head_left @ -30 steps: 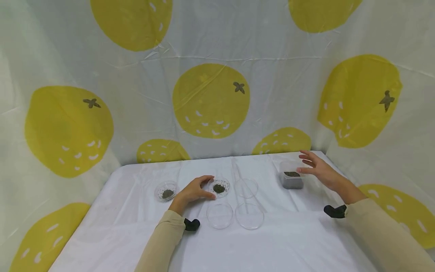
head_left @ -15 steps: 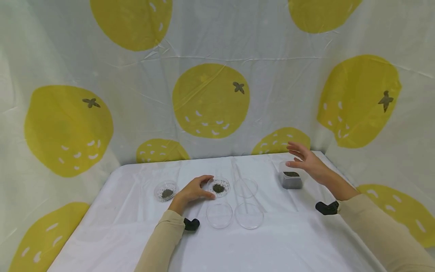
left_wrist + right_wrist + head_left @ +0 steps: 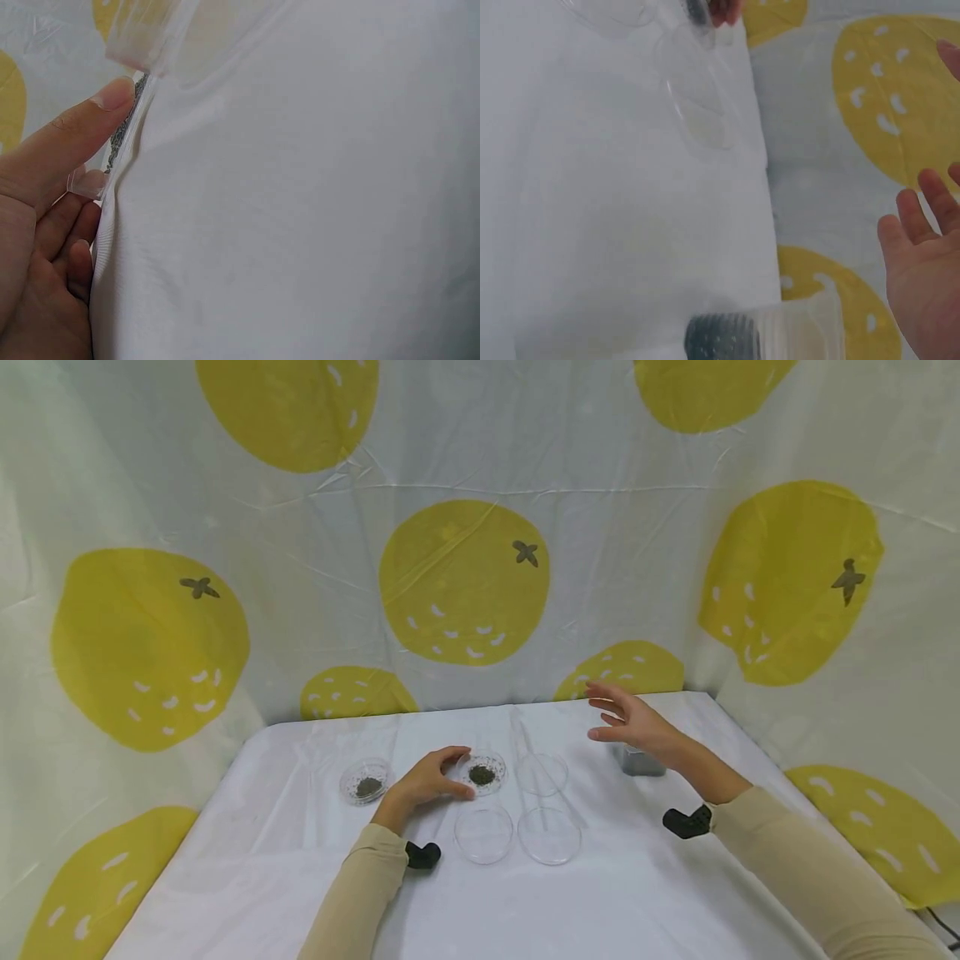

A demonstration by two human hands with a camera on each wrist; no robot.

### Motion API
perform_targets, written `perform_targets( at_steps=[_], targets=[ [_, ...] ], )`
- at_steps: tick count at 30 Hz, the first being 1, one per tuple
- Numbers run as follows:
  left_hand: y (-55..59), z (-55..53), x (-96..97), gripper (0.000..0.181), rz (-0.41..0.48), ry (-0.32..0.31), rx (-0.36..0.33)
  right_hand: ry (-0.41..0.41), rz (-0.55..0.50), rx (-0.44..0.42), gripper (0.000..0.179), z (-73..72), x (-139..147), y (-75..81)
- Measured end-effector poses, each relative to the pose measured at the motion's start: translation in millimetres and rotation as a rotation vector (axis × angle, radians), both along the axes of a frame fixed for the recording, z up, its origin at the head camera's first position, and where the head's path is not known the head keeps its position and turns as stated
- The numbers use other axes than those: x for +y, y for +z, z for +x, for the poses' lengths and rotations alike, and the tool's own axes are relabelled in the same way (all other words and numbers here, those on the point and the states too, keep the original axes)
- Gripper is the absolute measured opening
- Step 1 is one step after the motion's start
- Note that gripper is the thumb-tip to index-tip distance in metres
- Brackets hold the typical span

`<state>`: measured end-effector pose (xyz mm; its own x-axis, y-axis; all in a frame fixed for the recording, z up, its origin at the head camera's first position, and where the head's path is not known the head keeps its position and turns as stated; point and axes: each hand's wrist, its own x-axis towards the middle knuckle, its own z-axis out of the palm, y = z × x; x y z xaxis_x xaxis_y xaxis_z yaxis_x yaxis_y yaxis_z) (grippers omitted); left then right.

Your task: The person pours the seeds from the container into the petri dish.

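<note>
My left hand [image 3: 427,779] grips a clear petri dish [image 3: 495,782] by its rim, thumb on the near side and fingers on the far side. A small heap of dark green flakes lies in this dish. The left wrist view shows the thumb along the dish's edge [image 3: 85,184]. My right hand [image 3: 637,725] hangs in the air with spread fingers and holds nothing. Behind and below it stands a clear plastic tub [image 3: 642,764] with dark grains, partly hidden by the hand in the head view. The tub [image 3: 802,330] also shows in the right wrist view.
Left of the left hand sits another petri dish [image 3: 366,782] with dark flakes. Three clear round dishes or lids, the back one [image 3: 543,775], near left one [image 3: 483,837] and near right one [image 3: 550,837], lie on the white cloth [image 3: 480,910]. A lemon-print curtain [image 3: 465,577] hangs behind.
My right hand has moved left from beside the tub, first rising a little, then coming down somewhat. My left hand and the dish in it have stayed in place.
</note>
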<state>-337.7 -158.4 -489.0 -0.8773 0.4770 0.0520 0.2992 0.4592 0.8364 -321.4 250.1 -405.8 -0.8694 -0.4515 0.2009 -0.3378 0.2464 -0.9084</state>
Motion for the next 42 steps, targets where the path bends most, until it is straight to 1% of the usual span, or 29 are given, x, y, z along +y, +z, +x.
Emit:
perform_targets(
  at_steps=[6,11,15,19,22,25,28,32,36,40,42],
  targets=[
    [-0.1,0.6,1.1,0.083,0.006,-0.006,0.004,0.054,0.032,0.021,0.087,4.3,-26,-7.9],
    [-1.0,1.8,2.1,0.083,0.002,-0.002,0.008,0.088,0.042,0.001,0.087,3.5,-38,-20.6],
    [-1.6,1.9,2.1,0.083,0.0,-0.003,0.016,0.085,0.055,-0.024,0.087,0.6,-45,-33.5],
    [-0.9,2.0,1.8,0.083,0.007,-0.004,0.016,0.08,0.084,-0.074,0.088,-0.7,-51,-48.9],
    [0.0,2.4,1.9,0.083,0.007,-0.002,0.008,0.086,0.102,-0.105,0.09,-0.7,-54,-59.7],
    [0.2,2.4,1.9,0.083,-0.001,0.006,0.01,0.078,0.119,-0.117,0.093,-0.3,-55,-67.4],
    [-0.2,2.3,1.5,0.082,-0.005,0.01,0.018,0.065,0.135,-0.118,0.095,0.2,-56,-71.7],
    [-1.1,2.1,1.0,0.082,0.003,0.008,0.023,0.046,0.142,-0.14,0.096,-0.1,-56,-74.0],
    [-1.3,1.7,1.1,0.083,0.0,0.011,0.016,0.053,0.169,-0.136,0.098,-2.9,-56,-74.9],
    [-1.5,0.6,0.6,0.083,-0.012,0.017,0.019,0.035,0.249,-0.139,0.099,-6.8,-53,-75.4],
    [-1.0,0.6,0.3,0.083,-0.014,0.021,0.026,0.017,0.312,-0.132,0.099,-8.5,-53,-75.6]
  ],
)
